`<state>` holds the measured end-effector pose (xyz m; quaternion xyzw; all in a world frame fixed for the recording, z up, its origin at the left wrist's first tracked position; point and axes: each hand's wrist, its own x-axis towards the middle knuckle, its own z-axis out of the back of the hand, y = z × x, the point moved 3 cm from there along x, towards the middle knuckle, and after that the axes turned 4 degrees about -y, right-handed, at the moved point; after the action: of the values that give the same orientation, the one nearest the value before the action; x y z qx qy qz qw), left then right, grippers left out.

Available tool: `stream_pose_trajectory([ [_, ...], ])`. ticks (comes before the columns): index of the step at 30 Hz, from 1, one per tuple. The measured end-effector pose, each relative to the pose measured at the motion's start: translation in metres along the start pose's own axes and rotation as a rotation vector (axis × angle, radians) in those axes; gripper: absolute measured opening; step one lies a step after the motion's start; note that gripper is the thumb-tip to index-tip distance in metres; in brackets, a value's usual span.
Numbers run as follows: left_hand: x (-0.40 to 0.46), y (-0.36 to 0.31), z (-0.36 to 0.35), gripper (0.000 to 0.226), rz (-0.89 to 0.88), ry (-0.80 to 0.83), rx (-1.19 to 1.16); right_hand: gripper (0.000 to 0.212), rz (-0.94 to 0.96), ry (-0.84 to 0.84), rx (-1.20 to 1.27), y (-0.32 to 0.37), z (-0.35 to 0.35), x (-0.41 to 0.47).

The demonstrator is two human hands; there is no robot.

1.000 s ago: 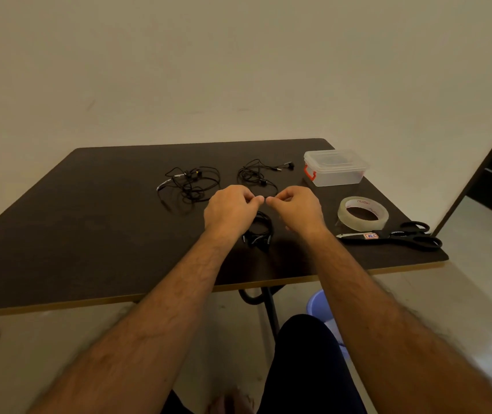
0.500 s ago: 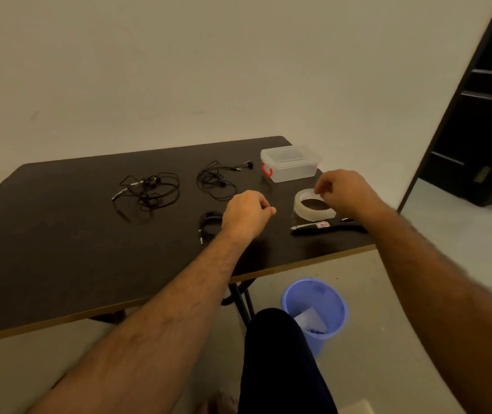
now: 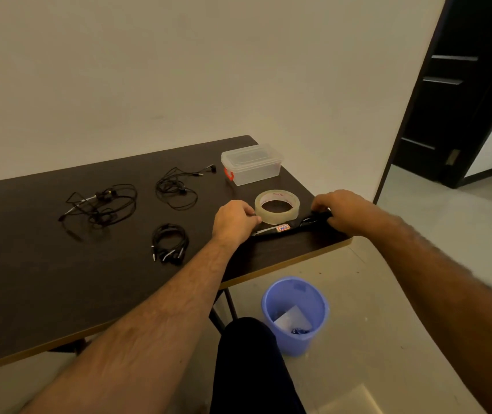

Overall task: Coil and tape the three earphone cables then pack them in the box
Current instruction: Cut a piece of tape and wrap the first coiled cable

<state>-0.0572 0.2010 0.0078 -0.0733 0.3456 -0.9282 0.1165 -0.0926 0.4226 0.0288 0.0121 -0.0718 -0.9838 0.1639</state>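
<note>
The dark brown matt table (image 3: pixel 44 279) looks like laminated board with a paler wood-coloured edge strip. The clear plastic lidded box (image 3: pixel 252 165) is faintly frosted and carries a red plastic latch (image 3: pixel 229 174). The roll of transparent tape (image 3: pixel 277 203) is glossy, yellowish and smooth. The black earphone cables (image 3: pixel 168 242) look rubbery with a slight sheen. The scissors (image 3: pixel 295 226) have black plastic handles. The light blue plastic bin (image 3: pixel 295 316) is smooth, and the pale floor (image 3: pixel 418 264) is polished.

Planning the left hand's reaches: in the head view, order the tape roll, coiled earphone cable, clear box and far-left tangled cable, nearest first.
1. Clear tape roll, touching, right of left hand.
2. Coiled black earphone cable, left.
3. Clear plastic lidded box, behind.
4. Tangled black cable, far left.
</note>
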Motion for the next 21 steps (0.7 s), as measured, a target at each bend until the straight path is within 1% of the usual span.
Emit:
stream_pose_trajectory([
  [5,0.003,0.001,-0.003,0.011,0.034,-0.020,-0.002,0.039,0.025,0.008,-0.014,-0.001,0.001,0.005],
  [10,0.004,0.003,-0.002,0.006,0.031,-0.010,-0.030,0.051,0.106,0.102,-0.088,0.000,0.003,-0.004],
  [14,0.004,0.005,0.001,0.005,0.041,-0.002,-0.062,0.045,0.124,0.124,-0.074,-0.003,0.008,-0.020],
  [16,0.004,0.006,0.001,0.003,0.050,0.003,-0.084,0.044,0.088,0.111,0.042,-0.006,0.013,-0.026],
  [19,0.002,0.005,0.002,0.002,0.063,0.007,-0.090,0.048,-0.004,0.056,0.370,-0.007,0.022,-0.029],
  [21,0.001,0.005,0.002,0.004,0.069,0.006,-0.087,0.050,-0.009,0.018,0.521,0.002,0.026,-0.026],
])
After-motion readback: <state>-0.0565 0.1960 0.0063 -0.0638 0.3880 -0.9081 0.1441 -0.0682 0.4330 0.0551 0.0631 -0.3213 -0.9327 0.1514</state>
